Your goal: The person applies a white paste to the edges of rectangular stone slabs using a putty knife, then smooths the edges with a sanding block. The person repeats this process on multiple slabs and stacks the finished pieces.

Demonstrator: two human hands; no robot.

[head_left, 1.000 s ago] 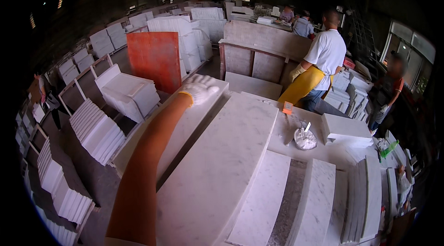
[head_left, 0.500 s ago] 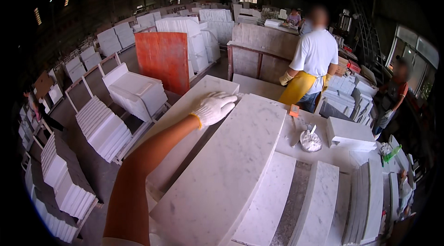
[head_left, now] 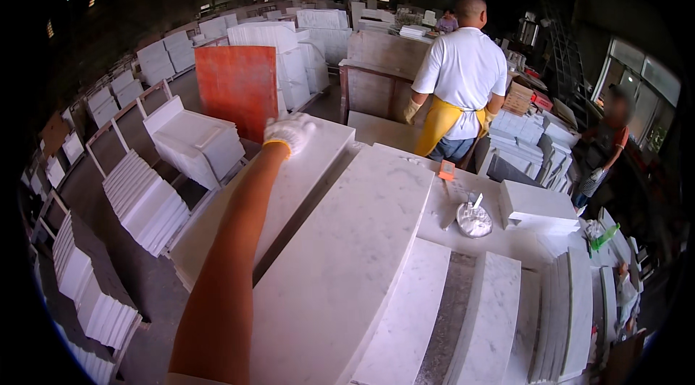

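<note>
My left hand (head_left: pixel 291 133), in a white knitted glove with a yellow cuff, is at the far left part of a long white marble slab (head_left: pixel 239 200). Its fingers look extended and somewhat blurred, with nothing visible in them. Beside that slab, across a dark narrow gap, lies a wider grey-veined marble slab (head_left: pixel 347 233). My right hand is out of view. To the right of the wider slab sit a bowl of white paste (head_left: pixel 474 224) with a spatula (head_left: pixel 476 202) in it and a small orange block (head_left: pixel 447 170).
Several marble strips (head_left: pixel 489 312) lie to the right, near a short stack of slabs (head_left: pixel 539 205). A co-worker (head_left: pixel 463 59) in a white shirt and yellow apron stands beyond the table. Racks of slabs (head_left: pixel 148 200) and an orange-red panel (head_left: pixel 237 88) stand left. Another person (head_left: pixel 607 142) is at right.
My left hand has moved left, from the gap's edge across the slab toward its outer side. The view has shifted slightly, and the co-worker stands more upright.
</note>
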